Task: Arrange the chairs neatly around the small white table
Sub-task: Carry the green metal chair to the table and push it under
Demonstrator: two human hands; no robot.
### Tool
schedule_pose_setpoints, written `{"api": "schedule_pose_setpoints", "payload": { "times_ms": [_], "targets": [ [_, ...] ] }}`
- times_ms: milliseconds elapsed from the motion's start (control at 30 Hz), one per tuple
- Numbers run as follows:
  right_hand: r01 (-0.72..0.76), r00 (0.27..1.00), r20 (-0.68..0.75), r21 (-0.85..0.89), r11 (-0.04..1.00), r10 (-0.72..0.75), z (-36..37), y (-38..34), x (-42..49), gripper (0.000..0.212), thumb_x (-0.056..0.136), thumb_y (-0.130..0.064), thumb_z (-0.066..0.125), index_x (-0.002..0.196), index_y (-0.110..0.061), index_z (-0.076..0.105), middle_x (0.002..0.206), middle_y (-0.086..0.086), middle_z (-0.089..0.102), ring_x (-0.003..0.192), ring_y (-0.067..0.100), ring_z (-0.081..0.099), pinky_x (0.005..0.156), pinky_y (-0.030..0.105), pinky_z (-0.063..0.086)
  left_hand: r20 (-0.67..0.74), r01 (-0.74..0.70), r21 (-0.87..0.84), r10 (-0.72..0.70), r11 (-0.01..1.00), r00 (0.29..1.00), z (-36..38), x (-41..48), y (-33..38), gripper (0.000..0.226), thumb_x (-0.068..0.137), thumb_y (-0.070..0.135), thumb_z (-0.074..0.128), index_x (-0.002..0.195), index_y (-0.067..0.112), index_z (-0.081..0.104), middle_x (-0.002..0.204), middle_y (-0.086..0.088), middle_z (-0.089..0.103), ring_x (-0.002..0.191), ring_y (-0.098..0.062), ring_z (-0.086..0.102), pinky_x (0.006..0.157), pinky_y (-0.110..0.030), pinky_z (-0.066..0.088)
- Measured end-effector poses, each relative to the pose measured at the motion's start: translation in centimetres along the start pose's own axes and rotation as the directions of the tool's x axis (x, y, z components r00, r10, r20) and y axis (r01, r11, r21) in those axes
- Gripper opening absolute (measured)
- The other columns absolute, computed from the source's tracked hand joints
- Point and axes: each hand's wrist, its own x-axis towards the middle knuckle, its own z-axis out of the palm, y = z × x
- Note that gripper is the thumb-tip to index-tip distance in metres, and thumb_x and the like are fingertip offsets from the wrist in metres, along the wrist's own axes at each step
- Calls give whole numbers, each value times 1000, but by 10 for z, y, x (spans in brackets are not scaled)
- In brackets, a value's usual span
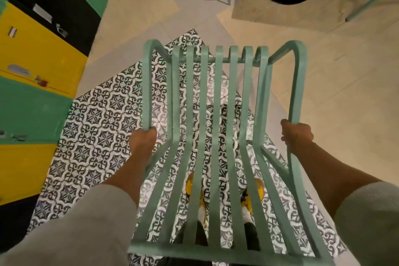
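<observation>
green chair (pixel 218 101), fingers (pixel 151 133) seemingly round armrests

The slatted chair (pixel 218 136) fills the middle of the view, directly before the person. The left hand (pixel 143 142) closes on its left armrest, the right hand (pixel 296 136) on its right one. Two shoes (pixel 192 188) show through the slats, below on the patterned floor (pixel 97 136). Cabinets (pixel 38 60) stand along the left. Behind the chair, at the top, what may be another chair's leg (pixel 371 0) sits far right.
</observation>
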Motion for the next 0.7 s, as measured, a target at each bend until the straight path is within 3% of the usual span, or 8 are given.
{"api": "schedule_pose_setpoints", "payload": {
  "times_ms": [100, 200, 267, 333, 400, 467, 533, 700],
  "targets": [
    [18, 1000, -8, -37, 999, -19, 6, 33, -4, 57, 97, -54, 68, 100, 2, 75, 72, 13, 77, 65, 29, 76, 74, 43, 66, -21, -42, 6, 42, 999, 999, 0, 1, 0, 54, 100, 42, 68, 121, -8, 69, 104, -18, 75, 96, -34, 76, 85, -46, 66],
    [128, 990, -38, -202, 971, -139, 11, 68, -16, 70, 100, -70, 55, 86, -3, 69, 69, 13, 71, 60, 29, 68, 55, 28, 47, -23, -105, -26, 105, 994, 994, -5, 2, 4, 53, 98, 46, 70, 113, -5, 72, 90, -16, 73, 82, -34, 71, 76, -41, 61],
    [193, 976, -44, -275, 942, -213, 8, 77, -21, 73, 100, -76, 48, 81, -7, 64, 68, 11, 65, 58, 29, 63, 51, 26, 40, 60, -100, -128, 108, 987, 992, -10, 0, 2, 54, 98, 49, 73, 107, -5, 73, 79, -12, 69, 68, -29, 67, 71, -43, 62],
    [227, 969, -18, -306, 924, -244, 5, 75, -23, 75, 100, -78, 44, 81, -8, 62, 68, 10, 63, 57, 28, 61, 51, 25, 41, 136, -92, -128, 109, 988, 985, -18, -7, -8, 59, 99, 55, 70, 101, -4, 72, 70, -8, 65, 56, -22, 62, 60, -35, 58],
    [270, 960, 18, -325, 906, -280, 2, 70, -23, 74, 102, -76, 40, 88, -7, 63, 75, 13, 65, 62, 30, 63, 57, 30, 47, 158, -160, 33, 152, 987, 976, -26, -17, -17, 67, 101, 63, 60, 96, -2, 72, 73, -11, 69, 62, -25, 68, 60, -31, 56],
    [304, 949, 26, -335, 892, -314, 1, 68, -22, 74, 104, -73, 37, 95, -4, 62, 82, 17, 65, 67, 33, 61, 63, 35, 48, 148, -232, 158, 209, 960, 967, -32, -25, -18, 71, 104, 66, 51, 101, -2, 72, 88, -19, 74, 84, -35, 75, 71, -36, 59],
    [324, 939, 7, -341, 882, -343, 2, 69, -21, 73, 106, -70, 36, 99, -2, 62, 85, 19, 62, 69, 35, 59, 65, 38, 48, 139, -267, 179, 244, 947, 960, -32, -28, -14, 71, 106, 64, 47, 108, -3, 72, 100, -24, 75, 96, -39, 74, 85, -44, 62],
    [317, 941, 3, -366, 875, -340, 2, 83, -21, 68, 108, -66, 37, 98, -4, 61, 83, 17, 61, 70, 37, 60, 68, 41, 54, 128, -307, 300, 281, 903, 951, -28, -32, -18, 72, 109, 59, 45, 106, -8, 72, 100, -29, 74, 95, -43, 74, 87, -52, 63]
  ]
}}
